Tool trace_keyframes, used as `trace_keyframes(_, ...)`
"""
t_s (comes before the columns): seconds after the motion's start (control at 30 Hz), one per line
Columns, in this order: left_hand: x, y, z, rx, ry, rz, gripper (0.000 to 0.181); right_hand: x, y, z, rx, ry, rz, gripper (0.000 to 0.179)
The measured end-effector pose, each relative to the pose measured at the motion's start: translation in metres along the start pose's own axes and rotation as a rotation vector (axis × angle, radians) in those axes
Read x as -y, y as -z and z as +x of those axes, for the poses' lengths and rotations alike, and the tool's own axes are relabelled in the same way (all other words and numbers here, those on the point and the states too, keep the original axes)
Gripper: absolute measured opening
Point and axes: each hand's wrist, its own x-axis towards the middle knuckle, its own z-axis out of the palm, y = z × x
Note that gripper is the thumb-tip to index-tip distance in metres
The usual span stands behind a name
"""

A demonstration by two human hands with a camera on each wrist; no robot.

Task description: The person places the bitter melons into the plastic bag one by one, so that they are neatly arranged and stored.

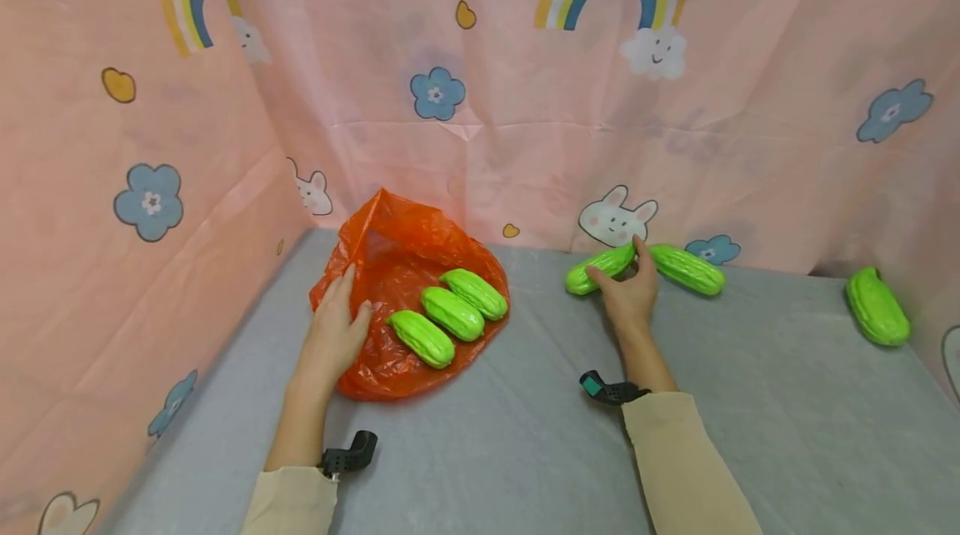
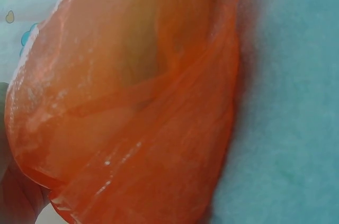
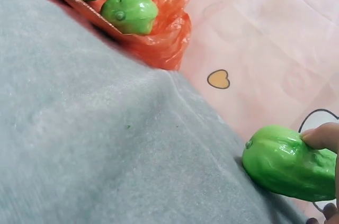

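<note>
My left hand [image 1: 337, 331] holds the left side of a thin orange plastic bag [image 1: 397, 385], which lies with its mouth spread wide. Inside it three bright green ribbed gourds [image 1: 422, 339] rest side by side at a slant. In the left wrist view the bag's film [image 2: 159, 144] covers most of the picture. Farther right, my right hand [image 1: 630, 289] pinches another green gourd [image 1: 592, 272] between thumb and fingers, close to the back wall. The right wrist view shows the thumb pressed on this gourd's glossy top [image 3: 280, 160]. A second loose gourd [image 1: 688, 270] lies just right of that hand.
One more green gourd [image 1: 877, 307] lies at the far right, beside the side wall. A grey cloth [image 1: 510, 452] covers the table. Pink printed fabric [image 1: 510, 85] hangs behind and along both sides.
</note>
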Motion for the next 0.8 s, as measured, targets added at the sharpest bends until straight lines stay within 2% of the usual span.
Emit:
trace_keyframes(0.2, 0.001, 0.0, 0.0, -0.003, -0.002, -0.001, 0.067, 0.001, -0.002, -0.001, 0.085, 0.063, 0.088, 0.094)
trace_keyframes(0.53, 0.0, 0.002, 0.001, -0.002, 0.003, -0.005, 0.067, 0.002, -0.005, 0.0, 0.155, 0.135, 0.083, 0.095)
trace_keyframes(0.8, 0.002, 0.003, 0.001, -0.011, -0.006, -0.011, 0.066, 0.01, -0.01, -0.007, 0.195, 0.122, 0.052, 0.09)
